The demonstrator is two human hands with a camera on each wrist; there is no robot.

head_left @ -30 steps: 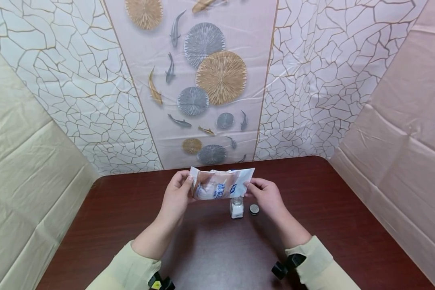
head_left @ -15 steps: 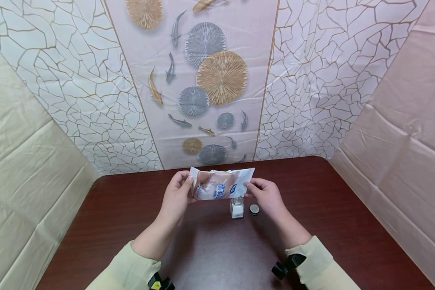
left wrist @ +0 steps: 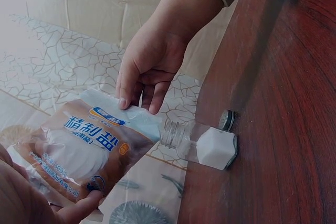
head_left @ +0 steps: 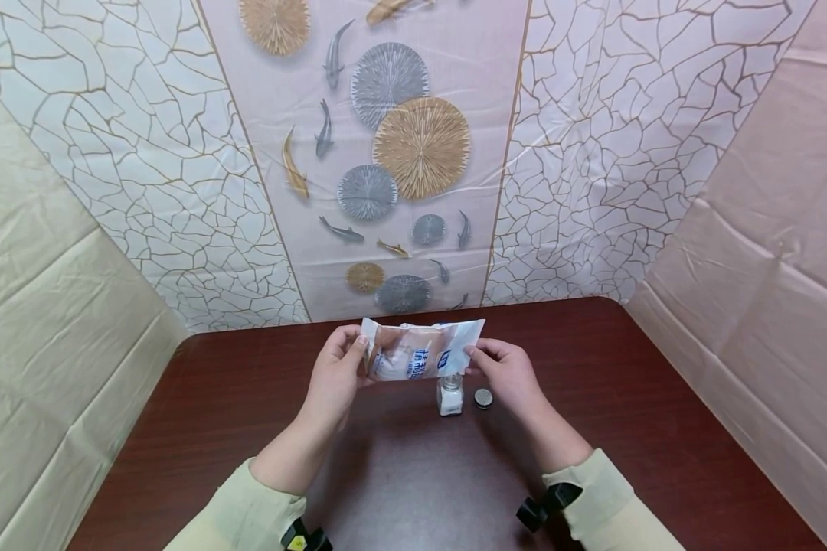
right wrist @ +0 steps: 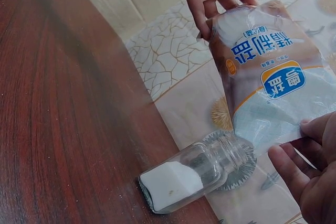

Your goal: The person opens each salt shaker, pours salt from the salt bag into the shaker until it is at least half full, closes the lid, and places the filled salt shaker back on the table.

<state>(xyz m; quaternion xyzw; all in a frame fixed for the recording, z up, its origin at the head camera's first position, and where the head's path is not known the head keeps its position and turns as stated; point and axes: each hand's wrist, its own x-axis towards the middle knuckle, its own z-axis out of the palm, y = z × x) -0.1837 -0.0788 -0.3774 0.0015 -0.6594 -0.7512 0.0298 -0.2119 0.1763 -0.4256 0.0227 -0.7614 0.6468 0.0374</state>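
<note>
A plastic bag of salt (head_left: pixel 413 353), brown and white with blue lettering, is held on its side above the table. My left hand (head_left: pixel 332 371) grips its full end, thumb on the front. The other end is pinched between the thumb and fingers of my right hand (head_left: pixel 513 373). A corner of the bag is right at the mouth of a small glass jar (right wrist: pixel 181 179), which stands uncapped. White salt (left wrist: pixel 215 148) fills roughly the lower half of the jar. Beside it lies a round, dark-rimmed perforated lid (head_left: pixel 483 398).
A dark red-brown wooden table (head_left: pixel 248 413) lies under everything. A patterned cloth backdrop (head_left: pixel 413 229) hangs behind its far edge, with beige fabric walls (head_left: pixel 751 321) on both sides. Each sleeve cuff has a black wrist device (head_left: pixel 547 505).
</note>
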